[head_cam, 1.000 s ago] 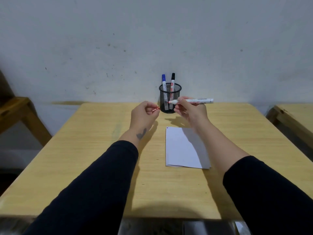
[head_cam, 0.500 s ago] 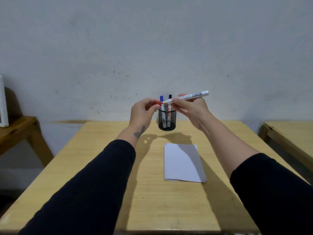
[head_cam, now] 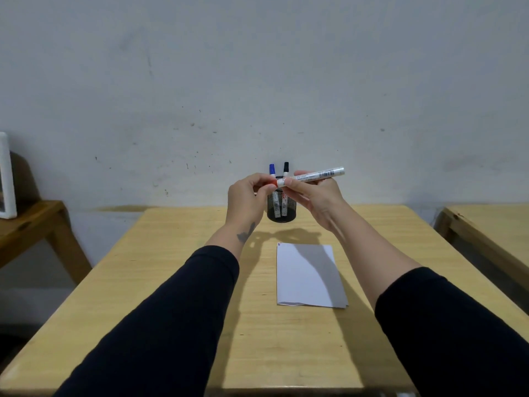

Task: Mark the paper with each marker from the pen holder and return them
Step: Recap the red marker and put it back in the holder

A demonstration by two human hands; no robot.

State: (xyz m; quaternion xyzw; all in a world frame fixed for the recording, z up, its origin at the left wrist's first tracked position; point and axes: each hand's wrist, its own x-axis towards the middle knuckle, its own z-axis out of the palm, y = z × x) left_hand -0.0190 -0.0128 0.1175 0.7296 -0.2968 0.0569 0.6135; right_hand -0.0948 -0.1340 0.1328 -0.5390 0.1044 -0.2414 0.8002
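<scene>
My right hand (head_cam: 317, 196) holds a white-barrelled red marker (head_cam: 315, 175) level above the table. My left hand (head_cam: 246, 197) pinches its red cap (head_cam: 272, 183), which sits on the marker's tip end. Behind both hands stands a black mesh pen holder (head_cam: 282, 212) near the table's far edge, with a blue-capped marker (head_cam: 272, 169) and a black-capped marker (head_cam: 286, 166) upright in it. A folded white paper (head_cam: 310, 275) lies flat on the table in front of the holder, with small marks at its far left corner.
The wooden table (head_cam: 177, 282) carries only the holder and paper. A second wooden table (head_cam: 492, 224) stands to the right, a lower wooden stand (head_cam: 31, 222) with a white frame (head_cam: 7, 176) to the left. A grey wall runs behind.
Both hands rose from the table and came together. The cap in my left hand, apart from the marker a second ago, now sits against its tip. The camera tilted up.
</scene>
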